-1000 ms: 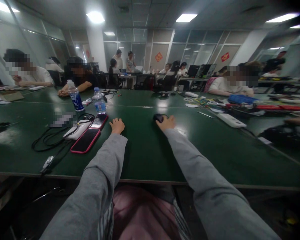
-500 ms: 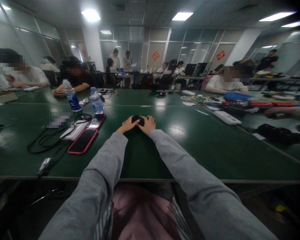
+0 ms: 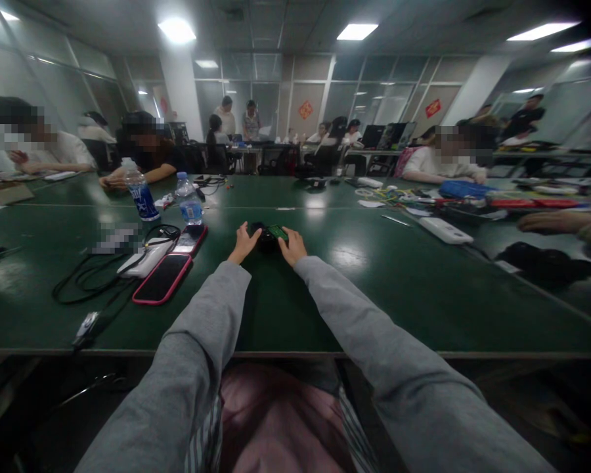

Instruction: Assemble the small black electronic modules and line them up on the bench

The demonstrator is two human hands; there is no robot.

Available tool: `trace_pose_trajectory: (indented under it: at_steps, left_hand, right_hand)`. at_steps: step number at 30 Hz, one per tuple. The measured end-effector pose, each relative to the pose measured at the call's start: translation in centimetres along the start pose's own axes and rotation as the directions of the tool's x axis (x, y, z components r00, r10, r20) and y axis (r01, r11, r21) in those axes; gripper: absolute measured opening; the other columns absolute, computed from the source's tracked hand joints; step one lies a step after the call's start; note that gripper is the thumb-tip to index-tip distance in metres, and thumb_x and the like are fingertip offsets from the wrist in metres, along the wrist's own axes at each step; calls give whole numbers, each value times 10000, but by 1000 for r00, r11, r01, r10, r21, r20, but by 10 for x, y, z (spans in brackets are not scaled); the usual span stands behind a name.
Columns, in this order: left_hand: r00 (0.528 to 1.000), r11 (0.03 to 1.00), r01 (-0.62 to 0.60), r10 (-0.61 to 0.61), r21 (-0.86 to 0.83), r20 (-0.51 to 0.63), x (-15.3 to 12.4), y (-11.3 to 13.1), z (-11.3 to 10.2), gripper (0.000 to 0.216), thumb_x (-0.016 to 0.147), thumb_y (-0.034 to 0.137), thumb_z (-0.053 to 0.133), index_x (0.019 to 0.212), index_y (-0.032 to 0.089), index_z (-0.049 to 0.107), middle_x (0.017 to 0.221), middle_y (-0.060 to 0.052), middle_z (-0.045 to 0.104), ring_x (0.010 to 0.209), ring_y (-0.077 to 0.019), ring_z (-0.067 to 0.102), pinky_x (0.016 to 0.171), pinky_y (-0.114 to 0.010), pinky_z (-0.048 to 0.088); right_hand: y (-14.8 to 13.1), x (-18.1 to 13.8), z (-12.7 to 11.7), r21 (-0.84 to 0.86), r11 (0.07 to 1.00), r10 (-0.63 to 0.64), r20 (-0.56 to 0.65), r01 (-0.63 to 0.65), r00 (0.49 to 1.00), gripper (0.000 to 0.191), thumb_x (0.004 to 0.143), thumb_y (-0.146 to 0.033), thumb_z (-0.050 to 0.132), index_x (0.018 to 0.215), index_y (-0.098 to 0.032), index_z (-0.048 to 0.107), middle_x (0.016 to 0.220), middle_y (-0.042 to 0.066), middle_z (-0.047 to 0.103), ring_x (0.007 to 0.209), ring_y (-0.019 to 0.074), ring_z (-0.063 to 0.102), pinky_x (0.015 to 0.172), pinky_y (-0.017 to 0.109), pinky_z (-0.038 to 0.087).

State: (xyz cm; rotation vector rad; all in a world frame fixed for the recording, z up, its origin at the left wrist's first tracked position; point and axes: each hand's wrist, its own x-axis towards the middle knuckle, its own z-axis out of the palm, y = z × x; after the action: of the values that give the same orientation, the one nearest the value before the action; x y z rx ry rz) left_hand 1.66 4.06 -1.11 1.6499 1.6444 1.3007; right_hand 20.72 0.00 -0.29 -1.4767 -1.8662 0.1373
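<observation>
A small black device [image 3: 267, 238] with a green circuit board showing on top rests on the dark green table [image 3: 325, 289] in front of me. My left hand [image 3: 243, 242] grips its left side with the fingers curled around it. My right hand [image 3: 292, 246] holds its right side the same way. Both arms wear grey sleeves and reach straight out over the table.
To the left lie a phone in a red case [image 3: 162, 278], a second phone [image 3: 190, 241], a white power bank [image 3: 145, 259] with black cables, and two water bottles [image 3: 140, 192]. A white power strip [image 3: 440, 230] and cluttered parts sit at the right. Several people sit around the tables.
My right hand slid the black device from the right to the middle, and my left hand came over to grip it. The device now shows its green board on top.
</observation>
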Motion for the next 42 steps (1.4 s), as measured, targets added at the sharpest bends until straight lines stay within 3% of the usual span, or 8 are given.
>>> trace_pose_trajectory:
  at_steps: [3, 6, 12, 15, 22, 31, 42]
  left_hand:
    - [997, 999, -25, 23, 35, 72, -4, 1, 4, 893, 787, 630, 656, 1479, 176, 321, 1515, -220, 349, 1403, -341, 394, 1147, -476, 312]
    - [993, 997, -63, 58, 52, 106, -6, 4, 4, 929, 756, 634, 688, 1482, 178, 329, 1518, -217, 360, 1388, -361, 411, 1142, -499, 318]
    - [977, 986, -156, 162, -50, 139, -2, 3, 0, 566, 906, 471, 572, 1385, 183, 489, 1408, -129, 548, 1273, -267, 541, 1089, -431, 415]
    - [973, 985, -161, 169, -65, 157, -2, 2, -1, 525, 928, 487, 528, 1371, 206, 514, 1399, -107, 561, 1239, -256, 567, 1062, -433, 444]
    - [939, 951, -285, 253, 117, 231, -8, 0, -1, 810, 777, 525, 713, 1455, 213, 400, 1480, -148, 455, 1358, -314, 447, 1108, -502, 378]
    - [928, 924, -312, 247, 222, 280, -16, 4, -2, 815, 833, 509, 654, 1502, 222, 286, 1486, -173, 426, 1371, -331, 429, 1085, -537, 386]
    - [927, 911, -312, 231, 269, 295, -22, 12, -5, 814, 851, 480, 640, 1515, 228, 240, 1494, -183, 408, 1372, -334, 429, 1082, -537, 388]
  right_hand:
    - [1, -1, 2, 21, 1000, -4, 20, 3, 1000, 541, 927, -378, 509, 1410, -139, 459, 1333, 173, 501, 1270, 281, 469, 1067, 452, 421]
    - [1, -1, 1, 10, 1000, -3, 41, 3, 999, 573, 882, -329, 577, 1394, -104, 457, 1335, 188, 487, 1283, 277, 464, 1078, 428, 420]
    - [11, 4, 2, 28, 997, 71, -20, -70, 997, 558, 863, -238, 555, 1384, -83, 424, 1338, 192, 494, 1297, 257, 464, 1098, 413, 404]
    - [18, 8, 4, 46, 989, 146, -69, -144, 987, 580, 870, -271, 563, 1391, -74, 404, 1370, 204, 482, 1308, 266, 459, 1101, 427, 396]
    - [29, 18, -2, 38, 948, 317, -81, -315, 945, 521, 865, -325, 604, 1324, -122, 465, 1300, 169, 555, 1224, 275, 526, 1041, 437, 424]
    - [28, 20, -7, 118, 904, 426, -138, -412, 894, 550, 902, -467, 573, 1300, -99, 483, 1340, 195, 527, 1253, 277, 500, 1044, 408, 396]
    - [17, 17, -11, -72, 947, 305, -98, -313, 947, 509, 900, -408, 587, 1295, -111, 468, 1280, 188, 524, 1171, 292, 526, 983, 412, 430]
